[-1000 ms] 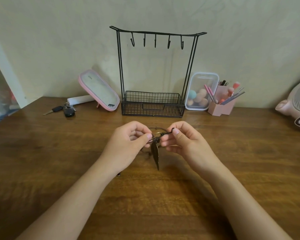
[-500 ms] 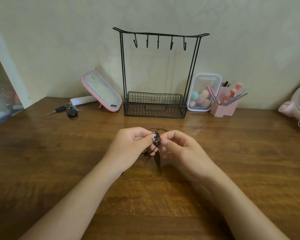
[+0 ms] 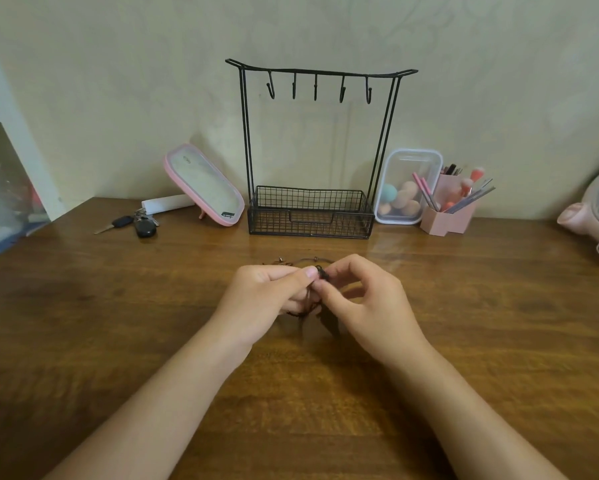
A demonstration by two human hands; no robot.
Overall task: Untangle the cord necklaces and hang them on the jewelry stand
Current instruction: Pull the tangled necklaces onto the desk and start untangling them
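head view: a person's left hand (image 3: 274, 296) and right hand (image 3: 367, 306) meet low over a wooden table (image 3: 118, 341). the thumb and fingertips of each pinch a dark knot in the cord necklaces (image 3: 321, 272), and the other fingers are curled loosely beneath.

a second ago the hands were slightly apart, with a short run of cord drawn taut between them and a dark leaf-shaped pendant hanging free. now they have closed in until the fingertips almost touch, and the pendant (image 3: 327, 323) shows only as a dark shape below the right hand's fingers. the shift suggests the work has moved from pulling strands apart to picking at the knot itself, so the untangling is probably far from done.

the necklaces are thin, dark brown cords, bunched at the pinch. a loop and small metal ends (image 3: 283, 260) lie on the table just beyond the knuckles. how many strands there are cannot be told.

the black wire jewelry stand (image 3: 320, 70) stands at the back of the table against the wall, well apart from the hands, its five hooks (image 3: 315, 90) all bare.
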